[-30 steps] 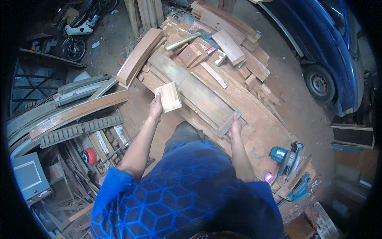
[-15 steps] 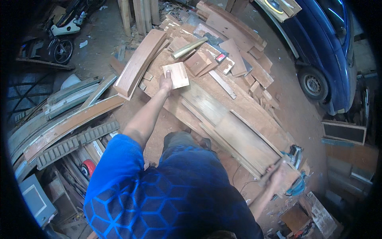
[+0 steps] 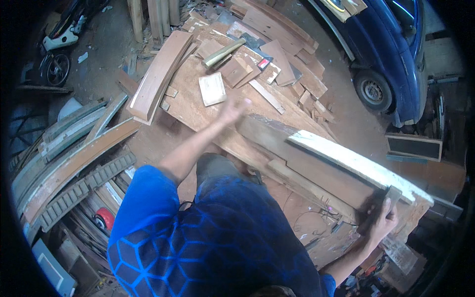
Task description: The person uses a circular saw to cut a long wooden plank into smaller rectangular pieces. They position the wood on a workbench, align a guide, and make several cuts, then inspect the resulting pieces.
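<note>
A long wooden board with strips fixed along it [image 3: 321,171] lies tilted across the right part of the workbench [image 3: 185,106]. At its near right end my right hand [image 3: 383,222] is closed round a short wooden crosspiece. My left hand [image 3: 231,113], slightly blurred, is empty with its fingers apart, just off the board's far left end. A pale square piece of wood [image 3: 212,89] lies flat on the bench beyond that hand. The board's raised edge [image 3: 356,161] catches bright light, and its far side is hidden.
A curved wooden piece [image 3: 161,74] rests at the bench's left edge. Wood offcuts [image 3: 277,62] and a round stick [image 3: 223,53] lie on the far part. Stacked curved boards [image 3: 74,163] stand at left. A blue vehicle [image 3: 381,54] is parked at right.
My left hand has let go of the pale square wood, which now lies on the bench, and moved right toward the board. My right hand has lifted and tilted the board, shifting right.
</note>
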### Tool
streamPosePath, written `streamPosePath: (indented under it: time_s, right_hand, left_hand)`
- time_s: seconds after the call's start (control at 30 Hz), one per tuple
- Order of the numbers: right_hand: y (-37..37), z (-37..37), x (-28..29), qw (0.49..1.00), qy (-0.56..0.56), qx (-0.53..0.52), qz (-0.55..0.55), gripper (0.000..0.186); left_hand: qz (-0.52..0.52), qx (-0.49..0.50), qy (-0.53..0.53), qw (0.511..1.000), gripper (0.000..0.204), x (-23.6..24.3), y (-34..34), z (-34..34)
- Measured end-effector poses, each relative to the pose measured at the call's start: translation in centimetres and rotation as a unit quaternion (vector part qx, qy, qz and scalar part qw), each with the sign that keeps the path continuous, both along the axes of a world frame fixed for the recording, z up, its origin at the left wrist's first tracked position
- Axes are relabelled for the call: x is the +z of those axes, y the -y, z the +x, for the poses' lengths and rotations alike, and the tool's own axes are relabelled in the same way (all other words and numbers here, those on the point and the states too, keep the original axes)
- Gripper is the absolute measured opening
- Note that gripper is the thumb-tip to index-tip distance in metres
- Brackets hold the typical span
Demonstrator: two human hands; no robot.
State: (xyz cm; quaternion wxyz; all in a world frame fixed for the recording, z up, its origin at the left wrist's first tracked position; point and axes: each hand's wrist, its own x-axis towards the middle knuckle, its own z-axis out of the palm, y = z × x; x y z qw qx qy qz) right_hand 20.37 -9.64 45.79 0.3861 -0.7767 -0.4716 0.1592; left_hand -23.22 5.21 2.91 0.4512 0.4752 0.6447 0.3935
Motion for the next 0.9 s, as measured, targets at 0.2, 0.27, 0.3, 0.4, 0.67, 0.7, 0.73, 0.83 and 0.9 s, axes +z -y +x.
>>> streamPosePath:
  time_s: [0.2,0.27,0.3,0.4,0.67,0.7,0.73,0.83,0.9]
  right_hand:
    - [-2.4,0.4,1.2,0.962,0.077,0.254,0.068,0.025]
    - [-3.0,0.2,1.5,0.947,0.083,0.301,0.078,0.026]
    - [-3.4,0.0,1.8,0.938,0.085,0.326,0.083,0.026]
    - [-4.7,-0.7,2.5,0.916,0.088,0.381,0.083,0.025]
    - [-4.4,-4.4,7.8,0.803,0.038,0.577,0.145,0.018]
    - [-3.7,-5.2,8.3,0.791,0.012,0.604,0.099,0.022]
    - [-2.8,-6.4,9.0,0.778,-0.012,0.626,0.052,0.026]
    - [-1.3,-11.8,6.4,0.690,-0.013,0.722,-0.038,0.032]
    - [1.4,-15.2,4.3,0.649,0.047,0.755,-0.083,0.032]
  left_hand:
    - [0.265,-0.236,-0.056,0.933,0.094,15.6,5.9,8.5]
    - [0.273,-0.202,-0.049,0.939,0.097,15.4,6.8,9.7]
    - [0.272,-0.180,-0.053,0.944,0.097,14.7,6.8,9.6]
    - [0.296,-0.088,-0.086,0.947,0.091,13.0,8.0,9.9]
    - [0.294,0.159,-0.125,0.934,0.076,17.7,22.0,10.9]
    - [0.281,0.182,-0.141,0.932,0.075,18.6,24.5,10.9]
    - [0.268,0.204,-0.155,0.929,0.075,18.9,26.9,11.0]
    - [0.222,0.255,-0.212,0.917,0.076,15.4,35.5,9.4]
    - [0.173,0.288,-0.166,0.927,0.075,12.3,40.0,9.7]
